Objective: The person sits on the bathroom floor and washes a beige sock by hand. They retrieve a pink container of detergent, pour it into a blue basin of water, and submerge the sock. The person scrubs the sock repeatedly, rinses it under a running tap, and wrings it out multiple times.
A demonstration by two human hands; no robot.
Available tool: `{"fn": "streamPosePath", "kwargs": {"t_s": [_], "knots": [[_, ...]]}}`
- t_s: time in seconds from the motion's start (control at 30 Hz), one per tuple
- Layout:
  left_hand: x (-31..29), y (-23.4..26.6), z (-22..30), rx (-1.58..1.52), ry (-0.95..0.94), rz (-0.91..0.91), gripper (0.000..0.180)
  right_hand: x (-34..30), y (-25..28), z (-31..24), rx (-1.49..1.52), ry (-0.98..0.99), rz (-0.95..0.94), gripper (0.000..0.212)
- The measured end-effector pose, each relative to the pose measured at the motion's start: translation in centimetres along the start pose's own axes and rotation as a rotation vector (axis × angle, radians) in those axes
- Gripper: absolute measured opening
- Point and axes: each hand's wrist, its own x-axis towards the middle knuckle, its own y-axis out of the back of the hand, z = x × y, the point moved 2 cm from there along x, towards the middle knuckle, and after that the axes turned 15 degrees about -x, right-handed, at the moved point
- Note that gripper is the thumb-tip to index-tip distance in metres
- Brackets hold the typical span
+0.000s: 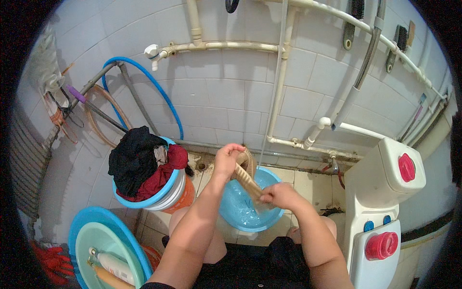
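Observation:
Over a light-blue basin (229, 212) with water in it, I hold a tan, ribbed, curved piece (247, 182) that looks like a slipper or a stiff strip; its exact kind is not plain. The fingers of my left hand (227, 161) are closed on its upper end, where it bends into a loop. Lower down, my right hand (281, 196) is closed around its other end, just above the basin's right side. A thin stream of water (263, 153) falls beside the piece into the basin.
On the left a bucket (177, 190) is heaped with black and dark-red clothes (137, 159). Nearer stand stacked blue and green basins (86, 231) holding a white bottle (115, 267). A white toilet (361, 168) with red items on it stands at right. Pipes (226, 46) run along the tiled wall.

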Motion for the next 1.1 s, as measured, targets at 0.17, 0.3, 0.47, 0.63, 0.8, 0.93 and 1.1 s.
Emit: {"fn": "streamPosePath", "kwargs": {"t_s": [0.17,0.3,0.47,0.63,0.8,0.93,1.1], "knots": [[-0.8,-1.4,1.7,-0.270,0.108,-0.007,0.017,1.4,-3.0,-0.1,0.156,0.073,-0.006,0.035],[-1.4,-2.6,2.7,-0.084,-0.059,-0.098,0.020,3.9,-4.6,1.4,0.797,-0.105,0.236,0.038],[-4.2,-5.0,4.4,0.349,-0.431,-0.322,0.022,5.1,-5.3,0.1,1.580,-0.140,0.220,0.036],[-9.1,-8.5,4.6,0.641,-0.572,-0.620,0.025,5.1,-5.8,2.2,2.172,0.067,0.261,0.041],[-8.6,-7.3,4.6,0.530,-0.421,-0.545,0.027,3.2,-0.5,1.2,2.321,0.226,0.352,0.043],[-4.1,-3.7,2.4,0.317,-0.325,-0.067,0.032,3.2,0.9,2.5,2.040,0.200,0.279,0.041],[-2.5,-1.6,1.2,-0.294,0.313,-0.329,0.051,4.5,0.3,3.0,1.482,0.094,0.234,0.039]]}}
